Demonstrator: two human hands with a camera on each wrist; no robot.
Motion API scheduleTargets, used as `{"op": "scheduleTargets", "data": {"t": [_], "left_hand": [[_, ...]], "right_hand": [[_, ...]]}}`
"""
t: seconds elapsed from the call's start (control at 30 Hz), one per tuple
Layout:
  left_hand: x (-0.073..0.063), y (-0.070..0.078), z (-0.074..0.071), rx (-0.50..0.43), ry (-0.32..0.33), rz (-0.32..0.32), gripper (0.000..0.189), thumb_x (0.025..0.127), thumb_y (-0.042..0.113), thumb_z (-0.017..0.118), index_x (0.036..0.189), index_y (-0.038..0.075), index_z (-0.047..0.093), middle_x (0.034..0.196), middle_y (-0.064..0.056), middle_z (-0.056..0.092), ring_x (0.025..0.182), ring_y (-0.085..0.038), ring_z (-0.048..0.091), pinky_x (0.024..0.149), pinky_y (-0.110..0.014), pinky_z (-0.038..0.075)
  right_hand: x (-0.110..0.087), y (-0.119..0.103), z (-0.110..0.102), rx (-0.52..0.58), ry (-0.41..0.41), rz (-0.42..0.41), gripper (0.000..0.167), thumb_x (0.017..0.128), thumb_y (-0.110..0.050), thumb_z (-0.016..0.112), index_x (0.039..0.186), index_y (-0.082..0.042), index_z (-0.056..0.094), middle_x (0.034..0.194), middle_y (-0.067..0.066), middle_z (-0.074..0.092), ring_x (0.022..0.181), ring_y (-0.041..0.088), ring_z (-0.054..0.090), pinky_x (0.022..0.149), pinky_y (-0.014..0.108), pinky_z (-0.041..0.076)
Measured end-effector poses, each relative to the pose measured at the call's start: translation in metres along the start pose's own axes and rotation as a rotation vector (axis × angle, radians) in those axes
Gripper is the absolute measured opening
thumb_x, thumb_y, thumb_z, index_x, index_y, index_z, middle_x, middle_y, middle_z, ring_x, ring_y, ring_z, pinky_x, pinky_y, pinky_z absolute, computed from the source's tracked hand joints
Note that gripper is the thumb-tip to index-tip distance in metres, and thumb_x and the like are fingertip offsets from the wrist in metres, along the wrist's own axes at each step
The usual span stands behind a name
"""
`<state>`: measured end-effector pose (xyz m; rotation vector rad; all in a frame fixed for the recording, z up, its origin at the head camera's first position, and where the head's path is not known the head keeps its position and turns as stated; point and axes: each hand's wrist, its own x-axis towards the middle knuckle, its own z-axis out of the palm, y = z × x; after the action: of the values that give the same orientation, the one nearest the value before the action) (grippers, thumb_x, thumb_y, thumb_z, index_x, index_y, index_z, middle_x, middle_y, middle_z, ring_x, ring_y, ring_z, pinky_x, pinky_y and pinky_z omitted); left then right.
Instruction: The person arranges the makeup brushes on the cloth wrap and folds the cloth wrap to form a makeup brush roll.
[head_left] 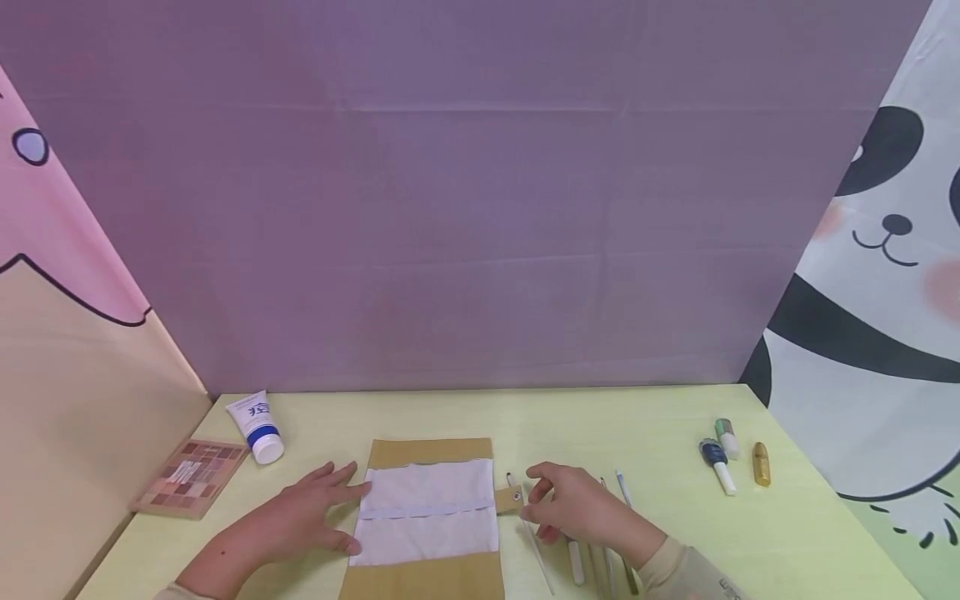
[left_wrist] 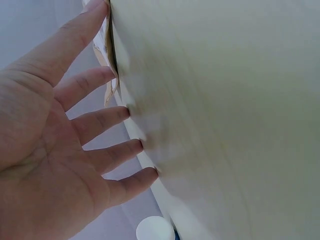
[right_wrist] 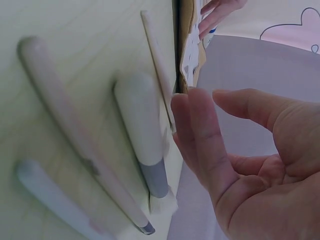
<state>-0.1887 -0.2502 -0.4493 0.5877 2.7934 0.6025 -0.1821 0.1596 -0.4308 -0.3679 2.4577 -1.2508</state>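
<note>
Pouch [head_left: 427, 537]: brown and white, lay spread flat between the hands; too firm a push from the left fingertips might have skewed or creased it

Left hand [head_left: 311, 512]: fanned wide, thumb and index tip at the pouch edge beside it

Right hand [head_left: 573, 504]: loosely bent, a narrow gap between thumb and index, nothing visibly held

Thin brush [head_left: 538, 554]: lay just beside the right fingertips, where a careless sweep could have rolled it

Snap tab [head_left: 507, 501]: jutted toward the right fingertips, apt to snag that brush if lifted
</note>
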Motion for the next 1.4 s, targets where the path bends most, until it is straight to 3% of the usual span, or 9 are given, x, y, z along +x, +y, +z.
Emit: {"op": "scheduleTargets", "data": {"t": [0.37, 0.93, 1.4], "left_hand": [[-0.007, -0.002, 0.002, -0.075, -0.057, 0.007, 0.084, 0.088, 0.049, 0.082, 0.157, 0.010, 0.053, 0.171, -0.032, 0.031, 0.157, -0.069, 0.014, 0.114, -0.092, 0.013], [-0.010, 0.000, 0.001, -0.016, -0.042, 0.030, 0.083, 0.090, 0.052, 0.079, 0.158, 0.012, 0.053, 0.171, -0.031, 0.033, 0.156, -0.068, 0.019, 0.110, -0.095, 0.013], [-0.009, -0.002, 0.001, -0.005, -0.041, 0.032, 0.083, 0.089, 0.053, 0.079, 0.158, 0.013, 0.054, 0.171, -0.031, 0.034, 0.156, -0.067, 0.020, 0.109, -0.094, 0.015]], "right_hand": [[0.000, 0.000, 0.001, 0.022, 0.007, -0.002, 0.067, 0.095, -0.016, 0.079, 0.149, 0.011, 0.050, 0.106, 0.009, 0.070, 0.070, 0.018, 0.075, 0.065, 0.033, 0.065], [0.006, 0.007, 0.001, 0.038, -0.008, 0.003, 0.061, 0.093, -0.009, 0.078, 0.144, 0.013, 0.054, 0.100, 0.009, 0.070, 0.069, 0.020, 0.077, 0.063, 0.034, 0.066], [0.018, 0.003, 0.007, 0.028, -0.035, 0.095, 0.023, 0.091, -0.010, 0.081, 0.105, 0.000, 0.066, 0.091, 0.009, 0.075, 0.059, 0.020, 0.076, 0.057, 0.034, 0.064]]}}
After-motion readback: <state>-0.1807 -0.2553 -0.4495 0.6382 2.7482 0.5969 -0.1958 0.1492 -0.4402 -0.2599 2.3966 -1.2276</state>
